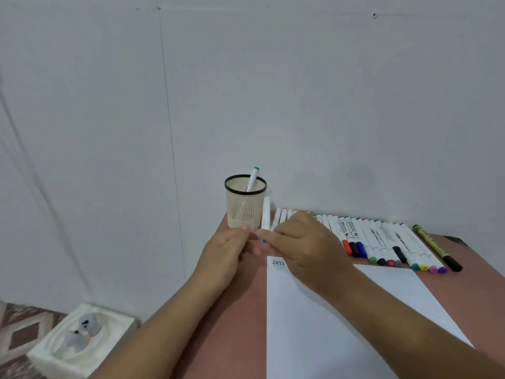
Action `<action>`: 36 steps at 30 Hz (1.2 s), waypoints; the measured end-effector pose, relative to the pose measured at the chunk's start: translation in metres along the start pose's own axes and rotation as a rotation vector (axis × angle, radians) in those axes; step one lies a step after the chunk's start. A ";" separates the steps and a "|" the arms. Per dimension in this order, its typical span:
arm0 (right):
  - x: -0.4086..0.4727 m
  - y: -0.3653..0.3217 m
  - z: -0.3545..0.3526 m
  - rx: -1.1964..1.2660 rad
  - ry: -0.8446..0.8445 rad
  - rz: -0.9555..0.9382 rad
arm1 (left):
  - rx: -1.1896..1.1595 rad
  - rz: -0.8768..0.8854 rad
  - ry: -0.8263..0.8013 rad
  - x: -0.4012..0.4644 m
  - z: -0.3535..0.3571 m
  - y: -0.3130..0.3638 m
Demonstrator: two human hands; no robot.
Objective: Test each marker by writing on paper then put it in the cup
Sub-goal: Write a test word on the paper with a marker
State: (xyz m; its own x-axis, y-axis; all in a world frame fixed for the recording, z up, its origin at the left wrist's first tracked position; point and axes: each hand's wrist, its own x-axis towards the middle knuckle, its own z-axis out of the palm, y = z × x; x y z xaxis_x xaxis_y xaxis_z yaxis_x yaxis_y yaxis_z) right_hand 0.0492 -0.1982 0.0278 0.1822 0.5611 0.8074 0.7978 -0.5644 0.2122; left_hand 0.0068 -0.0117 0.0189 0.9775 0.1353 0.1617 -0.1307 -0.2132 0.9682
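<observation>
A beige mesh cup point(245, 207) with a black rim stands at the table's far left corner, with one green-capped marker point(253, 178) leaning in it. Just in front of the cup my two hands meet on a white marker point(266, 212) that points away from me. My right hand point(306, 247) pinches its barrel. My left hand point(226, 250) has curled fingers at its near end, where a bit of blue point(263, 241) shows. A white paper sheet point(341, 324) lies below my right arm, with the word "test" point(278, 262) written at its top left corner.
A row of several white markers point(382, 242) with coloured caps lies along the wall to the right, ending with a yellow-green pen point(437, 247). The brown table point(240, 324) ends just left of my left arm. A white foam box point(79, 340) sits on the floor below.
</observation>
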 end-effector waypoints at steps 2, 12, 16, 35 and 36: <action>-0.004 -0.019 -0.015 -0.077 -0.002 -0.107 | -0.375 -0.105 -0.182 -0.008 0.006 0.019; -0.007 -0.047 -0.061 0.677 0.039 1.000 | -0.134 0.014 -0.260 -0.045 0.019 0.036; 0.011 -0.048 -0.075 1.037 -0.117 1.229 | 0.140 0.317 -0.320 -0.059 0.025 0.044; -0.024 -0.012 0.003 0.948 -0.049 1.411 | 0.694 0.207 -0.101 -0.012 0.011 -0.027; -0.025 -0.012 0.005 0.911 -0.084 1.388 | 0.736 0.200 -0.121 -0.013 0.011 -0.027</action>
State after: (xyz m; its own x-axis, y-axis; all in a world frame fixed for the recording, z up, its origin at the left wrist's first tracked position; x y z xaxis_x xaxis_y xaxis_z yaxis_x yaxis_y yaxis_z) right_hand 0.0378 -0.2019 0.0025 0.9982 0.0132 0.0578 0.0591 -0.1309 -0.9896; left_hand -0.0002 -0.0182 -0.0112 0.9637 -0.0715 0.2572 -0.2046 -0.8165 0.5398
